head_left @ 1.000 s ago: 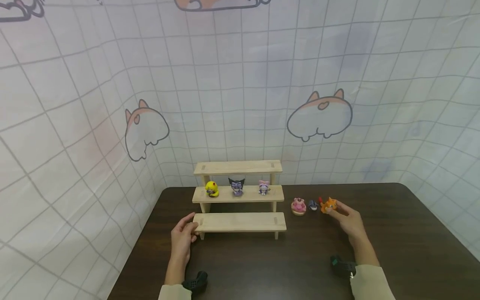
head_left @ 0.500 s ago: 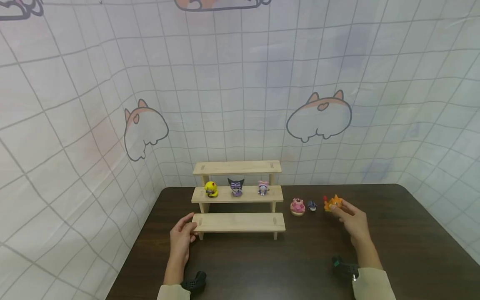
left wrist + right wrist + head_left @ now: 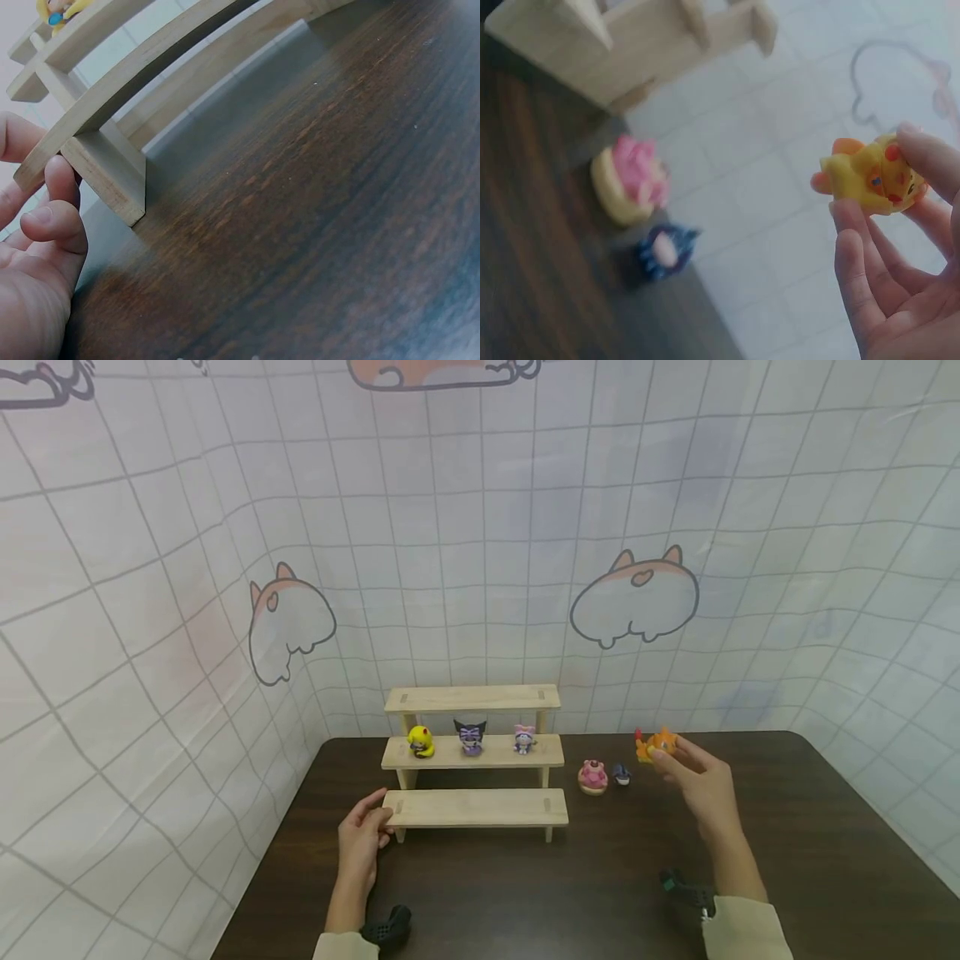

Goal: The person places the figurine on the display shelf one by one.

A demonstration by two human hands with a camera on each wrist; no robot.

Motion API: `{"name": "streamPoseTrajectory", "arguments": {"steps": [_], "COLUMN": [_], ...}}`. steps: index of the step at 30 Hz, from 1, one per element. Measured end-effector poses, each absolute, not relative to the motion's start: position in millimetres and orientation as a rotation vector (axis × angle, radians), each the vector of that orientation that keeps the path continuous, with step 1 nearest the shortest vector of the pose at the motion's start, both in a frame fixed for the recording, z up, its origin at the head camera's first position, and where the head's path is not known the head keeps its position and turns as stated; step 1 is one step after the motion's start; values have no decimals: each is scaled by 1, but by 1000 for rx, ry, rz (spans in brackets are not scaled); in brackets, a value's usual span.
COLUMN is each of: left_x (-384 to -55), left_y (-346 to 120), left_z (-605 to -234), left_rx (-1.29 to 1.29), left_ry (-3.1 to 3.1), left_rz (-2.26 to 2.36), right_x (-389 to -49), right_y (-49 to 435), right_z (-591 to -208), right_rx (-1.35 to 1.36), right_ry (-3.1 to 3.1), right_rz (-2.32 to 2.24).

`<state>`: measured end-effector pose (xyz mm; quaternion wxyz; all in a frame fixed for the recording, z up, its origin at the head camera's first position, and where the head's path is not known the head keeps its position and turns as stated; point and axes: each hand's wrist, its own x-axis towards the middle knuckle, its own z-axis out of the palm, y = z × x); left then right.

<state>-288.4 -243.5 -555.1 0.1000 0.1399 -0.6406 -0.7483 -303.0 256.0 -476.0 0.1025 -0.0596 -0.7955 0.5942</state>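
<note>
My right hand (image 3: 701, 785) pinches an orange and yellow figurine (image 3: 656, 746) with a red tip, held above the table; the right wrist view shows the figurine (image 3: 874, 176) between thumb and fingers. With my left hand (image 3: 362, 839) I grip the left end of the lowest step of a three-tier wooden display stand (image 3: 476, 807). In the left wrist view, fingers (image 3: 56, 225) curl at the end of that wooden step (image 3: 112, 97). On the middle step stand a yellow figurine (image 3: 421, 742), a black and purple one (image 3: 471, 738) and a pink and lilac one (image 3: 524, 740).
A pink figurine (image 3: 592, 777) on a round base and a small dark blue figurine (image 3: 622, 774) stand on the dark wooden table (image 3: 487, 893), right of the stand. A white checked curtain (image 3: 480, 568) hangs behind and along the sides.
My right hand has lifted the orange figurine off the table, first shifting right, then rising. The left hand keeps its grip on the stand.
</note>
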Motion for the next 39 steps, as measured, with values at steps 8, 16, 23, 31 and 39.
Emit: {"name": "streamPoseTrajectory", "arguments": {"steps": [8, 16, 23, 31, 39], "left_x": [-289, -287, -287, -288, -289], "left_y": [-244, -243, -243, -243, -244], "left_z": [-556, -554, -554, -555, -556], "left_rx": [421, 430, 426, 433, 432], "left_ry": [-1892, -1897, -1898, -1892, -1900], "left_rz": [-2228, -2219, -2218, -2225, -2232], "right_x": [-287, -274, -261, -252, -249], "right_y": [229, 198, 172, 139, 108], "right_z": [-443, -424, -414, -411, -422], "right_rx": [-39, 101, 264, 408, 491], "right_ry": [-2246, -2248, -2246, -2259, -2328], "right_rz": [1765, 1723, 1743, 1810, 1816]}}
